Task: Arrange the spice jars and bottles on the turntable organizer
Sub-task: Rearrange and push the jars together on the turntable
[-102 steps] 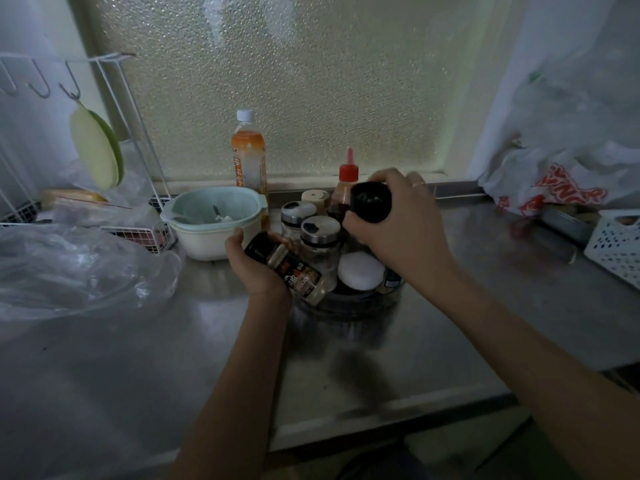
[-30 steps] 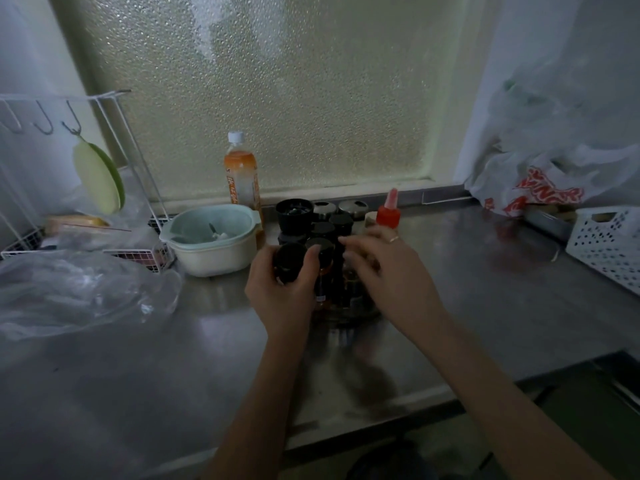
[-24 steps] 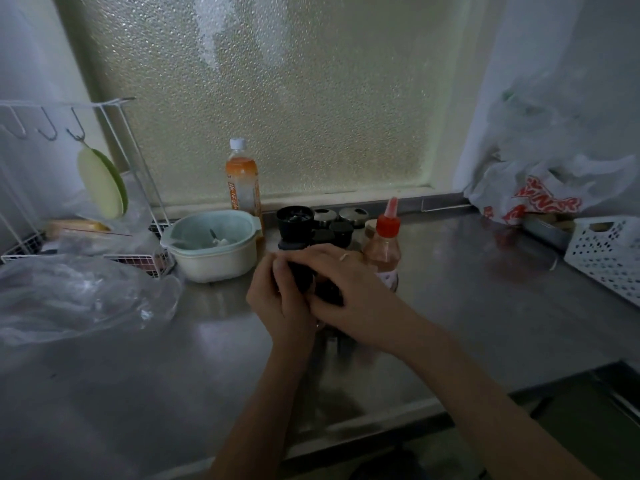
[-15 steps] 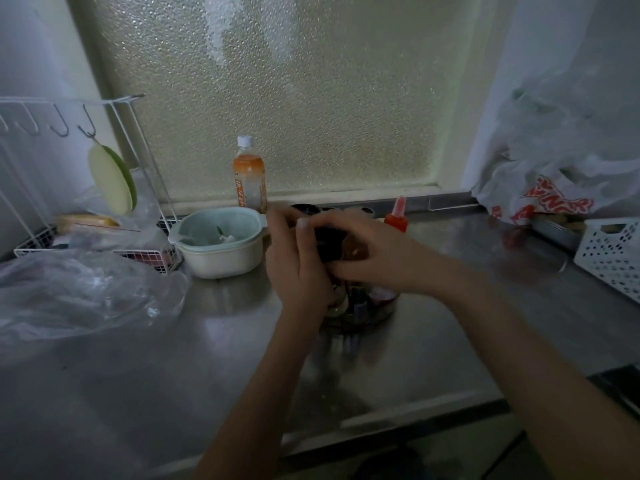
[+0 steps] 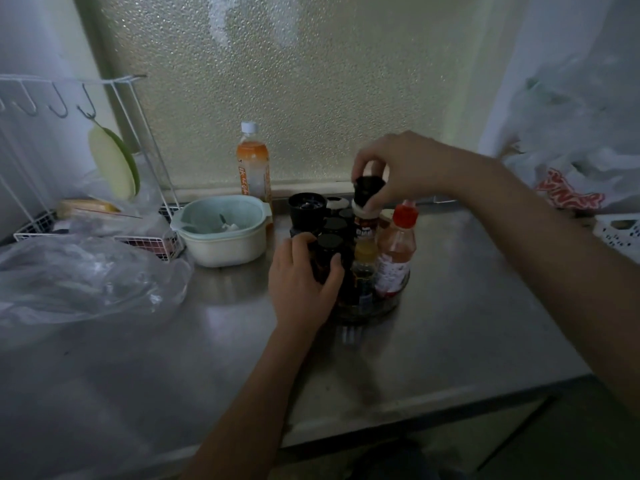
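Note:
A clear round turntable (image 5: 388,306) stands on the steel counter, crowded with upright jars and bottles. My left hand (image 5: 299,285) wraps a dark jar with a black lid (image 5: 327,252) at the turntable's front left. My right hand (image 5: 401,168) grips the black cap of a tall labelled bottle (image 5: 365,230) from above, in the middle of the turntable. A red-capped sauce bottle (image 5: 396,251) stands just right of it. A wide black-lidded jar (image 5: 307,211) and several smaller dark-lidded jars stand behind.
A pale bowl (image 5: 221,230) sits left of the turntable, an orange drink bottle (image 5: 252,168) behind it by the window. A wire rack (image 5: 86,161) and clear plastic bag (image 5: 79,275) fill the left. A white basket (image 5: 620,230) and plastic bags lie right.
My right hand has risen off the jar cluster and now holds the tall bottle's cap from above. My left hand has dropped lower around the front dark jar.

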